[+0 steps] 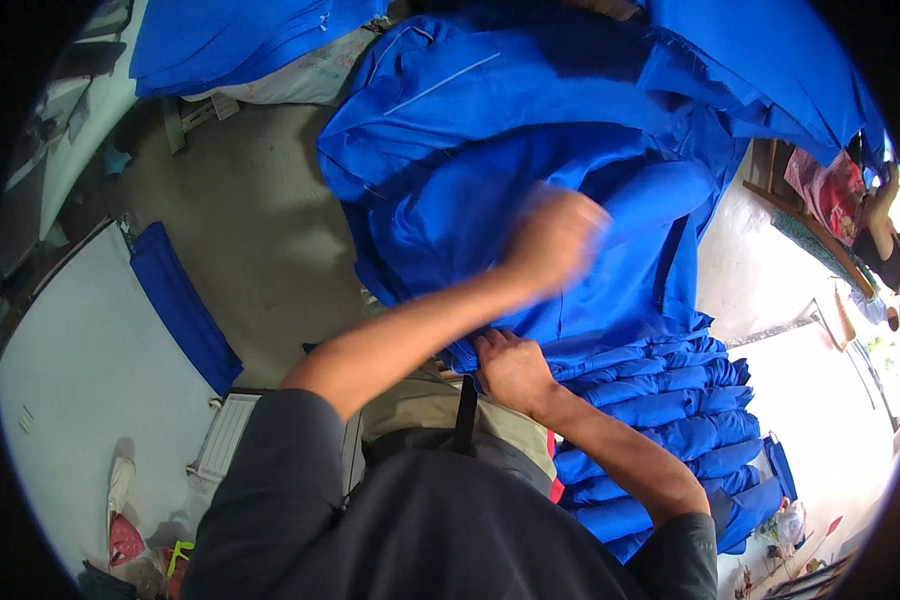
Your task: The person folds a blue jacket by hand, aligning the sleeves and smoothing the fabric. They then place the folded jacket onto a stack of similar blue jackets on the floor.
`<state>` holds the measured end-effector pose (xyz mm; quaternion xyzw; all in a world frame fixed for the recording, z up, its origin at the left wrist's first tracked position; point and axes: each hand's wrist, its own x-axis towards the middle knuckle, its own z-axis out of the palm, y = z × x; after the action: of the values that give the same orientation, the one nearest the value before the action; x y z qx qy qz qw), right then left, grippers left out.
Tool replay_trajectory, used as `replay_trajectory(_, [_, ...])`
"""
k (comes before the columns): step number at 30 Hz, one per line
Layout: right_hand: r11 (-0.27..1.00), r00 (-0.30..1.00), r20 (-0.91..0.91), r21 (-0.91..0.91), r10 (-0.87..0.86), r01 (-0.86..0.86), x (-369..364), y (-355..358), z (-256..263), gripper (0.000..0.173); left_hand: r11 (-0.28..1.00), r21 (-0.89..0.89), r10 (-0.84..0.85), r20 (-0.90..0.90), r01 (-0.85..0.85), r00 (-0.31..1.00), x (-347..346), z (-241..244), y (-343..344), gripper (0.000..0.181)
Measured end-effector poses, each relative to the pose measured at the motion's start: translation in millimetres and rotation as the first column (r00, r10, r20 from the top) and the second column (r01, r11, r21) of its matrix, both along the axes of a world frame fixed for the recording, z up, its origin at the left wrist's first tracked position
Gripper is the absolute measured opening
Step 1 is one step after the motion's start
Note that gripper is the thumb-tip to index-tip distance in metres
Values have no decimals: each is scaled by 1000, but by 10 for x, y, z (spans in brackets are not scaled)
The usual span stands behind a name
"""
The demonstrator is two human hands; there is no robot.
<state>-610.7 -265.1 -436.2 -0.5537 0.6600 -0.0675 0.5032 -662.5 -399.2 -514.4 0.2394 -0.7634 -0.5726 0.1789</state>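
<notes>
A large heap of blue fabric [450, 150] with loose, frayed edges spreads before me. My left hand [556, 236], blurred and curled, is over its middle; whether its fingers grip cloth is unclear. Close to my waist, my right hand [511, 367] has its fingers bent around the gathered near edge of the blue fabric. Several folded blue cloth bundles [667, 420] lie in rows beside my right forearm, touching the heap. A pale line [442, 82] runs across the fabric's upper left part.
More blue cloth [247, 37] hangs over a whitish sack [315, 71] at upper left; another blue piece [765, 60] is at upper right. A folded blue cloth [184, 307] lies along a white surface [82, 330] at left. Another person's arm [881, 214] shows at far right.
</notes>
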Motion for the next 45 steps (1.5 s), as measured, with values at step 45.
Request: replay_trajectory(45, [990,979,205,141,-4,-26,-770,-352,-127,25,880,403,-381,285,250,880,1424,423,-873,19])
